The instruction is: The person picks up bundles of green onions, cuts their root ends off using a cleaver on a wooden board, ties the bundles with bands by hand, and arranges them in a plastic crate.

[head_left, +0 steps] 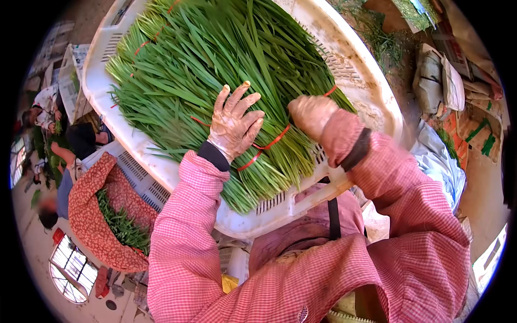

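Note:
Bundles of garlic chives (204, 64), tied with red bands, fill most of a white plastic basket (371, 70). My left hand (235, 123), in a thin see-through glove, lies on the leaves with its fingers spread. Just below it, a red band (276, 138) circles a bundle whose pale cut ends point toward me. My right hand (313, 114) is closed in a fist at the right side of this bundle, slightly blurred. Whatever its curled fingers hold, if anything, is hidden. Another red band (330, 91) shows beside the right hand.
At left, a red patterned cloth (89, 215) wraps more greens (124, 223). Other people (51, 110) sit farther left. Folded sacks (431, 81) and a pale blue plastic sheet (439, 161) lie at right. Loose green scraps (377, 40) litter the ground beyond the basket.

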A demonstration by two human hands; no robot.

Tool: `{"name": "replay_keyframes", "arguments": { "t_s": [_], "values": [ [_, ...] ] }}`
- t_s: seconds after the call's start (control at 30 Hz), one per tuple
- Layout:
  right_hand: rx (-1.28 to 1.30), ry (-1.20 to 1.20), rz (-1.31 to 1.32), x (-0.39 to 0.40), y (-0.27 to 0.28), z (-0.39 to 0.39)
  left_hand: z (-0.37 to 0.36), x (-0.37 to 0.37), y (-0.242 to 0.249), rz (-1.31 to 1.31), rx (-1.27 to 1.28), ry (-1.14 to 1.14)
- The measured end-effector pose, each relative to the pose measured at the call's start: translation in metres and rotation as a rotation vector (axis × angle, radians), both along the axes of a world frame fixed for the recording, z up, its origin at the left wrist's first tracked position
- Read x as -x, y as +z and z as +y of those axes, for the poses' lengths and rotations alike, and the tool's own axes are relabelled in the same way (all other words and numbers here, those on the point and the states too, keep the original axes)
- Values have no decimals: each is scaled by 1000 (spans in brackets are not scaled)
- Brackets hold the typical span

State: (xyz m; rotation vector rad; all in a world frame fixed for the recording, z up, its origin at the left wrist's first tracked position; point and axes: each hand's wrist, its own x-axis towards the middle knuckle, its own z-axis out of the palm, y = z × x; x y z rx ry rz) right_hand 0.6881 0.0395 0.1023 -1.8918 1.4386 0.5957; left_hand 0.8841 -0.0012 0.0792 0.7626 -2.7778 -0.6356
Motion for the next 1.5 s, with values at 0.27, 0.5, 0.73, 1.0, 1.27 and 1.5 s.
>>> {"name": "replay_keyframes", "arguments": {
  "t_s": [0.27,0.5,0.73,1.0,1.27,1.5],
  "values": [
    [1186,-485,69,160,88,45,1,-15,9,-30,119,48],
    [122,-783,-242,-48,7,72,-36,20,-15,-244,187,-213],
    [-354,-922,-459,-41,-31,53,-42,27,-15,-246,92,-194],
    [-430,-883,-507,-53,-54,50,-43,26,-41,-239,39,-173],
    [-71,-940,-346,-40,-25,63,-47,11,25,166,51,188],
    [396,-1178,-537,44,66,138,4,-49,41,-19,21,951]
  ]
}}
